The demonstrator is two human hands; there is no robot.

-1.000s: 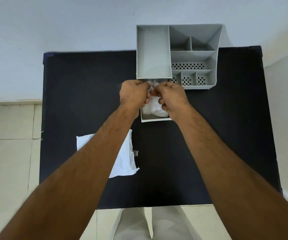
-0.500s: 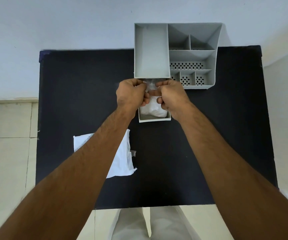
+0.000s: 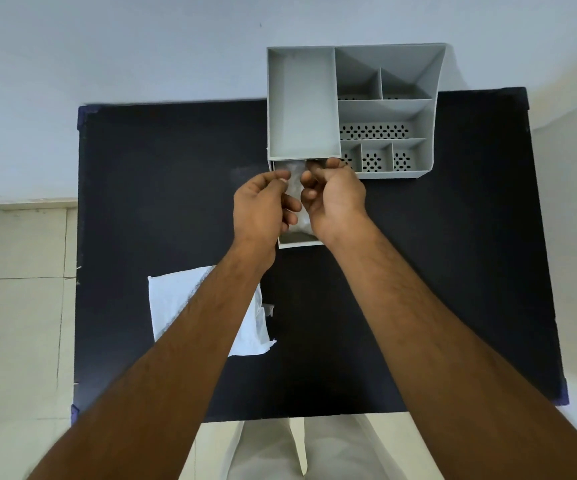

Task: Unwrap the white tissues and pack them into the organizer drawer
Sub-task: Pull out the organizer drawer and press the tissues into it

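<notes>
A grey desk organizer (image 3: 302, 105) stands at the far edge of the black table, its small drawer (image 3: 297, 241) pulled out toward me. Above the drawer, my left hand (image 3: 263, 211) and my right hand (image 3: 335, 199) both pinch a small wrapped tissue packet (image 3: 294, 183) in thin clear film between thumbs and fingers. White tissue (image 3: 301, 225) shows in the drawer beneath my hands, mostly hidden by them.
A flat white tissue pack (image 3: 256, 327) lies on the black table (image 3: 176, 188) at the near left, partly under my left forearm, with a small scrap of clear film (image 3: 269, 308) beside it. A pale wall stands behind the organizer; tiled floor surrounds the table.
Both hands have stayed over the drawer, pulling at the packet's film; the fingers have shifted and the film now shows stretched upright between the two hands.
</notes>
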